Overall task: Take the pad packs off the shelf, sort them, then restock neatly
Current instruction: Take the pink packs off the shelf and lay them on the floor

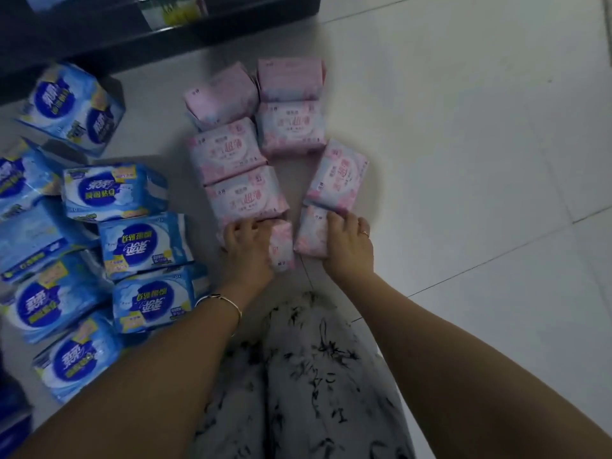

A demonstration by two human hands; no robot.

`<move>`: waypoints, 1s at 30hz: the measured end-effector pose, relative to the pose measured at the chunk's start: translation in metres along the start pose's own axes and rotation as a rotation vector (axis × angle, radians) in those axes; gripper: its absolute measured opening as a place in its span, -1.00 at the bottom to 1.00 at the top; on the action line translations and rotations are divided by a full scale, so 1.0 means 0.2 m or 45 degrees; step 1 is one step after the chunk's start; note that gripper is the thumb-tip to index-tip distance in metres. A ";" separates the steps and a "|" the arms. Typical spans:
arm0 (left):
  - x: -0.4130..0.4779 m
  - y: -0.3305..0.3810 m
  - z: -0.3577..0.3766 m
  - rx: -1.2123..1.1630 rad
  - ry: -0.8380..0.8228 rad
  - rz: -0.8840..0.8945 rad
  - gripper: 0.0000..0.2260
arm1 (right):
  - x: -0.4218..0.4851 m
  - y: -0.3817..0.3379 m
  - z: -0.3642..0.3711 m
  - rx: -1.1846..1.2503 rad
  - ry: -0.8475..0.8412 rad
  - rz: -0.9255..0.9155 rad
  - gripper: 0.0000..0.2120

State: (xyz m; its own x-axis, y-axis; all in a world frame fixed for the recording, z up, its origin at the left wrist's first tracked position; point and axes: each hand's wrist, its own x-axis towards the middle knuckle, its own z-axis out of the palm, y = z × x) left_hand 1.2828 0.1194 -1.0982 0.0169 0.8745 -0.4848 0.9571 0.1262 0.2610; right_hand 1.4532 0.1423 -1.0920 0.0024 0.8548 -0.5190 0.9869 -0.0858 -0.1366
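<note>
Single head-worn wide-angle view, aimed forward and down onto the tiled floor [463, 160]. Set near, low over the floor, wearer's patterned lap [314, 376] at the bottom edge. Dark shelf base [99, 38] along the floor's far edge, top left.

Pink packs [231, 154] with pale blue tints and white ovals lie mid-floor. Blue packs [145, 243] with dark blue circles, white lettering and yellow patches line the left edge of the white-tiled floor [463, 127]. The shelf [99, 38] is black. The trousers [314, 376] are white with black brush marks.
</note>
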 end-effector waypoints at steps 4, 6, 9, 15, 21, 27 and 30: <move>0.00 0.00 -0.03 -0.022 -0.118 -0.042 -0.33 | -0.02 -0.01 -0.03 -0.040 -0.094 0.027 -0.25; -0.03 0.02 -0.11 0.001 -0.195 -0.060 -0.36 | -0.06 -0.04 -0.11 -0.040 -0.109 0.034 -0.29; -0.10 0.07 -0.31 0.018 -0.203 -0.032 -0.48 | -0.16 -0.11 -0.29 -0.007 -0.045 0.001 -0.50; -0.30 0.15 -0.84 0.052 -0.148 0.050 -0.68 | -0.37 -0.25 -0.79 0.089 -0.017 -0.052 -0.60; -0.52 0.26 -1.44 -0.108 -0.037 0.101 -0.74 | -0.58 -0.39 -1.36 0.075 0.053 -0.120 -0.65; -0.72 0.38 -2.11 -0.161 0.153 0.142 -0.79 | -0.78 -0.57 -2.04 0.102 0.216 -0.236 -0.68; -0.83 0.46 -2.52 -0.151 0.280 0.156 -0.84 | -0.89 -0.68 -2.45 0.120 0.349 -0.304 -0.69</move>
State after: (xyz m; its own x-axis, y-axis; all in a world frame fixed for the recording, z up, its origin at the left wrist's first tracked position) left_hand 1.2223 0.2226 -0.5725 0.0547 0.9655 -0.2545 0.9109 0.0561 0.4087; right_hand 1.3984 0.2526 -0.5666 -0.1706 0.9606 -0.2195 0.9457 0.0970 -0.3102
